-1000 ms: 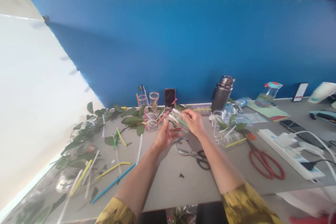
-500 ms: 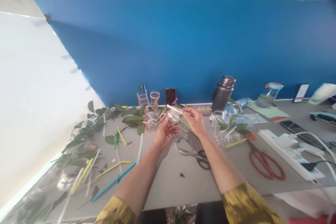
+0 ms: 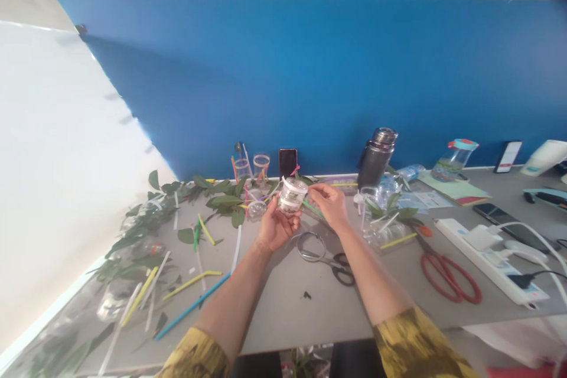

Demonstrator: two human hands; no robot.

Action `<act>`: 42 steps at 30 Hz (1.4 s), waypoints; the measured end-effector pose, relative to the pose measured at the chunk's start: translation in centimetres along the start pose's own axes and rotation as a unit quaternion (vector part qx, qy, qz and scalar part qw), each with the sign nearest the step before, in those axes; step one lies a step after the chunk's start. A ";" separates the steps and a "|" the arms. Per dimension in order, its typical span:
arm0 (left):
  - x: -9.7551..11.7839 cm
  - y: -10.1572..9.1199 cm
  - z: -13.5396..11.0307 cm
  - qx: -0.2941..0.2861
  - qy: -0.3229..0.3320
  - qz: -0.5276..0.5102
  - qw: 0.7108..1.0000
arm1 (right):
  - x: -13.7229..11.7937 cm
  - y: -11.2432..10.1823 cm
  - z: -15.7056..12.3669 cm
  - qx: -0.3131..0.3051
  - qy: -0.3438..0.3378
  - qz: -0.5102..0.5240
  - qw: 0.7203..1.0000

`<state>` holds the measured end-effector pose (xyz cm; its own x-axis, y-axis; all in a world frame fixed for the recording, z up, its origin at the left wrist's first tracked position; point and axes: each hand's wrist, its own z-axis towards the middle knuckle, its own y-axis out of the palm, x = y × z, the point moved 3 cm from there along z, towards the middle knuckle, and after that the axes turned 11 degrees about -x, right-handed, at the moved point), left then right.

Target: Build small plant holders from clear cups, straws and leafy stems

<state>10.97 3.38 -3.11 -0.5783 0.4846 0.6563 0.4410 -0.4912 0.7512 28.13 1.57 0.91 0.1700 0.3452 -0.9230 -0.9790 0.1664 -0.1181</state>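
Observation:
My left hand grips a small clear plastic cup from below and holds it upright above the grey table. My right hand is just right of the cup, its fingers pinched on a thin green straw that slants down toward the table. A white straw piece sticks up at the cup's rim. Small scissors with black and clear handles lie on the table below both hands.
Leafy twigs and coloured straws lie scattered to the left. Cups with straws and a phone stand by the blue wall. A dark flask, red scissors and a power strip are to the right.
My left hand closed round the clear cup and raised it upright. My right hand stayed beside it, still pinching the straw.

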 end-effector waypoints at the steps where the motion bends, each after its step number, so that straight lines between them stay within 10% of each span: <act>1: 0.0 0.0 0.0 -0.006 -0.007 -0.004 1.000 | -0.1 0.1 0.0 -0.006 0.003 0.016 1.000; 15: -1.4 -1.6 0.1 -0.036 -0.176 0.002 0.984 | -0.3 0.7 -0.2 -0.098 0.001 0.125 0.987; 25: -0.6 -1.1 0.7 0.045 0.074 0.089 0.992 | 1.1 0.2 0.2 -0.051 0.025 0.051 0.997; 32: -0.8 -1.5 0.8 0.074 0.092 0.071 0.990 | 1.1 0.1 0.1 -0.096 0.001 0.133 0.986; 42: 0.2 -1.3 0.3 0.085 0.008 -0.001 0.996 | 1.4 -2.0 0.7 0.012 -0.003 0.110 0.994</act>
<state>10.49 4.40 -3.91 -0.5899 0.4727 0.6546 0.5493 -0.3593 0.7544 30.39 2.40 0.16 -0.0463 0.3808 -0.9235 -0.9897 0.1081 0.0942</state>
